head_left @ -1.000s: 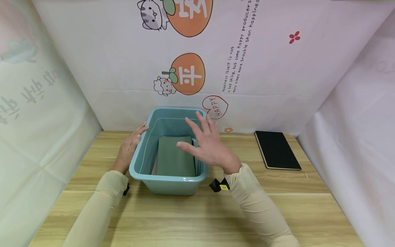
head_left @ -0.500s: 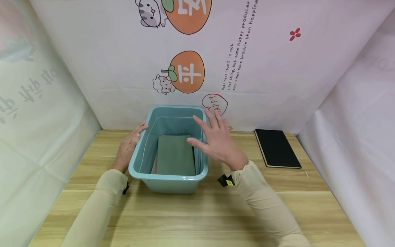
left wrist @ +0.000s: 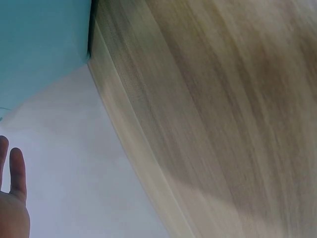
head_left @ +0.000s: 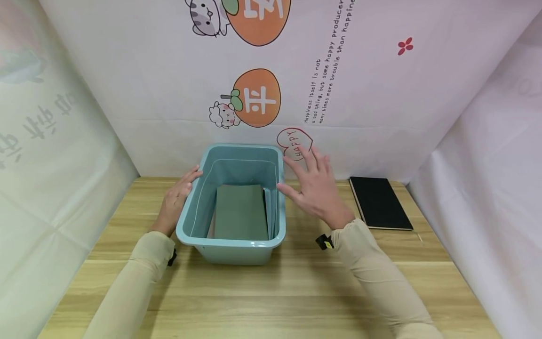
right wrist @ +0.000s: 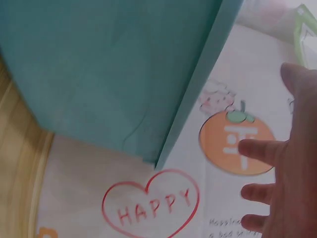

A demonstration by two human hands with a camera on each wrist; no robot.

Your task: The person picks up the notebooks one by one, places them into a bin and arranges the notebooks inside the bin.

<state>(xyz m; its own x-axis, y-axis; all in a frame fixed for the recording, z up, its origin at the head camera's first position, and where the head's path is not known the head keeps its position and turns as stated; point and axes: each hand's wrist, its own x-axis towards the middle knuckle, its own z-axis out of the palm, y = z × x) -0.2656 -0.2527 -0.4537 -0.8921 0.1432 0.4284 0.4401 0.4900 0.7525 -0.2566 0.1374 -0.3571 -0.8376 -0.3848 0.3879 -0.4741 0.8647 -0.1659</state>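
Note:
A light blue plastic bin [head_left: 237,256] stands on the wooden table, left of centre in the head view. Inside it lies a grey-green notebook [head_left: 240,212], with other flat items partly hidden beneath and beside it. My left hand [head_left: 174,202] rests against the bin's left side, fingers extended at the rim. My right hand [head_left: 315,188] hovers beside the right rim with fingers spread, holding nothing. In the right wrist view, the right fingers [right wrist: 260,151] are apart from the bin's wall [right wrist: 99,64]. The left wrist view catches only part of the left hand [left wrist: 14,213].
A black notebook [head_left: 380,203] lies on the table [head_left: 254,301] at the right, near the back. A white printed cloth [head_left: 360,94] rises behind the table, and white cloth [head_left: 499,155] closes off both sides.
My right hand has moved right, from above the bin's opening to outside its right rim, fingers still spread. The left hand stays on the bin's left side.

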